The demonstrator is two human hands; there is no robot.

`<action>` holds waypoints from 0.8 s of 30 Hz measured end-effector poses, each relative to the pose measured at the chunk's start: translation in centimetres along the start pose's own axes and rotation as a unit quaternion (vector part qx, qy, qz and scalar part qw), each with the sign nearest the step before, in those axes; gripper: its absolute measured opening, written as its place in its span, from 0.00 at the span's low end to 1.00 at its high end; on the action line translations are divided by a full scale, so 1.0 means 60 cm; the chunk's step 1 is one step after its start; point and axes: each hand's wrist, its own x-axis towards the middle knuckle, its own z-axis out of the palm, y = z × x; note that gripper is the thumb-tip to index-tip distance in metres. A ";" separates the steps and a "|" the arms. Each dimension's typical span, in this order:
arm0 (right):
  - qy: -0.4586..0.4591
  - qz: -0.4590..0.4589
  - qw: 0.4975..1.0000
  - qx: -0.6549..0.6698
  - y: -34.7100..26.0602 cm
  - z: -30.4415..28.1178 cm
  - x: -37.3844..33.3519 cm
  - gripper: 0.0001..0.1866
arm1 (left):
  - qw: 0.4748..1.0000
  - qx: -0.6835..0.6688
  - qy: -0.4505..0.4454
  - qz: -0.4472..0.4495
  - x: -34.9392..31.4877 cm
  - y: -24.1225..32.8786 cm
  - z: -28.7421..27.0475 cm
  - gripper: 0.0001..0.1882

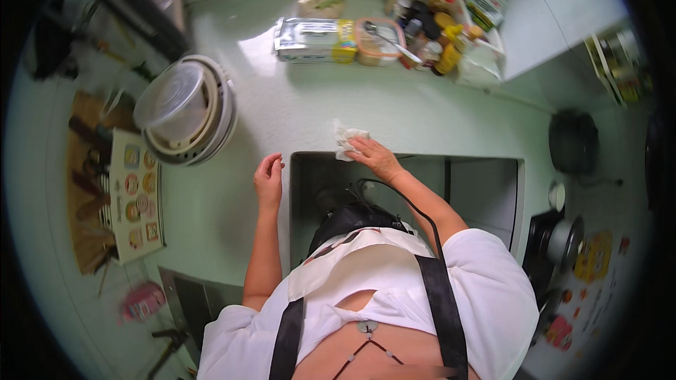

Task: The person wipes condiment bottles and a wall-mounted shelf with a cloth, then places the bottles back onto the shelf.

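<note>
A crumpled white paper towel (346, 142) lies against the pale countertop (274, 109), close to its front edge. My right hand (377, 158) presses on it, fingers stretched over its right part, so some of the towel is hidden beneath them. Left of there, my left hand (268, 177) hovers by the counter's edge with its fingers curled in; nothing shows in them. Its nearest thing is the corner of the dark open space under the counter.
Stacked bowls and colanders with a clear lid (172, 102) stand at the left. Farther back are a silver-and-yellow packet (315, 40), a tub (379, 43) with a spoon across it, and several condiment bottles (448, 49). A knife holder (91, 183) stands far left.
</note>
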 end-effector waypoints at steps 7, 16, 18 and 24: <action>0.111 0.298 0.942 -0.108 0.107 -0.049 -0.240 0.32 | 0.994 0.035 -0.098 0.020 0.002 0.023 0.076 0.10; 0.022 0.757 0.652 0.032 0.228 -0.140 -0.479 0.15 | 0.978 0.004 -0.207 0.027 -0.056 0.028 0.206 0.09; 0.000 0.774 0.628 0.083 0.216 -0.132 -0.522 0.17 | 0.973 -0.001 -0.228 0.030 -0.077 0.021 0.236 0.09; 0.161 0.797 0.549 0.194 0.085 -0.041 -0.710 0.20 | 0.957 0.006 -0.289 0.035 -0.163 0.025 0.342 0.09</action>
